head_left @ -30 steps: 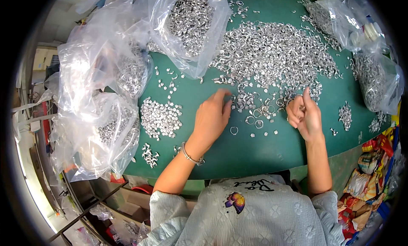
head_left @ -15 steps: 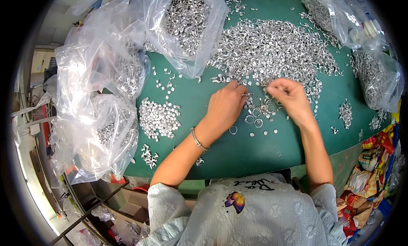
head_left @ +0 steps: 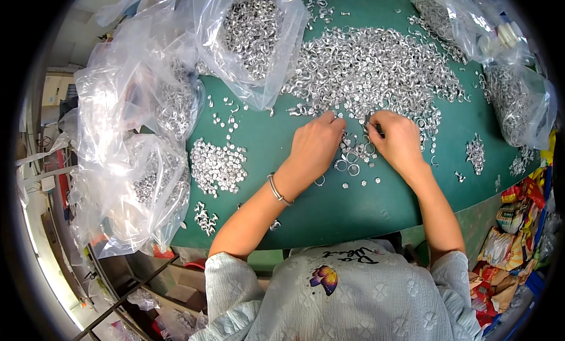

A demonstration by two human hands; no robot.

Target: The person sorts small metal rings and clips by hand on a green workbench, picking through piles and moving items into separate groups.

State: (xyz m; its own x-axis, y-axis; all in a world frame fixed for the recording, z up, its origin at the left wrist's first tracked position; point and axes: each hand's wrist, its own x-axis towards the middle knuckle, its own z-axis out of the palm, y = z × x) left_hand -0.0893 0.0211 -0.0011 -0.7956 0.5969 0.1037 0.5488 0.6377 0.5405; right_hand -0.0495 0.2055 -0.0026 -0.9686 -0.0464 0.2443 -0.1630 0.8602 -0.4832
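Note:
A broad heap of small silver metal rings and ring-like pieces (head_left: 376, 70) lies on the green table. At its near edge my left hand (head_left: 318, 142) has its fingers curled down, and its fingertips are hidden behind the knuckles. My right hand (head_left: 395, 139) is closed in a pinch beside the heap; what its fingertips hold is too small to make out. Between the two hands are several loose rings (head_left: 353, 169) and small flower-shaped pieces (head_left: 363, 182). To the left of my left hand sits a separate pile of small flower-shaped pieces (head_left: 218, 167).
Clear plastic bags of silver pieces (head_left: 256, 40) stand at the back and along the left (head_left: 147, 182). More filled bags (head_left: 512, 105) lie at the right. Small clusters (head_left: 475, 154) rest on the table (head_left: 329, 223). Colourful packaging (head_left: 512, 223) is piled below the right edge.
My right hand has moved slightly nearer the heap, its fingers drawn closer together. My left hand stays almost in place. The whole view has shifted slightly.

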